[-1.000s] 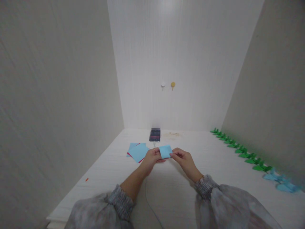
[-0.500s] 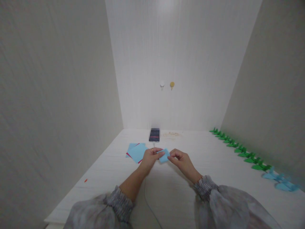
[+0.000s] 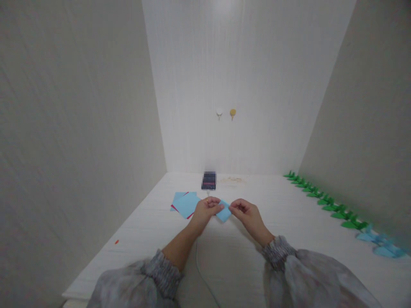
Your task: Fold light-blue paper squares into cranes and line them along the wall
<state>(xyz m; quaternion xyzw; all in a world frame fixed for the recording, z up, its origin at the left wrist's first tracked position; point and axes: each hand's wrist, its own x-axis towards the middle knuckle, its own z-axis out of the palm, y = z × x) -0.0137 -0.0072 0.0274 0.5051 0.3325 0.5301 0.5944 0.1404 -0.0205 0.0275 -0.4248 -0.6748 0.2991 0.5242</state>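
A small folded piece of light blue origami paper (image 3: 224,213) is held between my two hands above the white table. My left hand (image 3: 206,210), with a ring on one finger, pinches its left side between thumb and fingers. At the paper's upper right corner, the thumb and index finger of my right hand (image 3: 245,212) are closed on the edge. Part of the paper is hidden behind my left thumb. Just left of my left hand lies a stack of blue and red paper sheets (image 3: 186,205).
A phone (image 3: 209,181) leans near the back wall, and its white cable (image 3: 199,269) runs toward me. Folded green paper figures (image 3: 332,208) and blue ones (image 3: 383,244) line the right wall. A small red scrap (image 3: 117,242) lies at left. Two hooks (image 3: 233,113) hang on the wall.
The folded blue paper has turned in my hands, and one corner now points down toward me. My right hand has shifted slightly up and right along with its corner.
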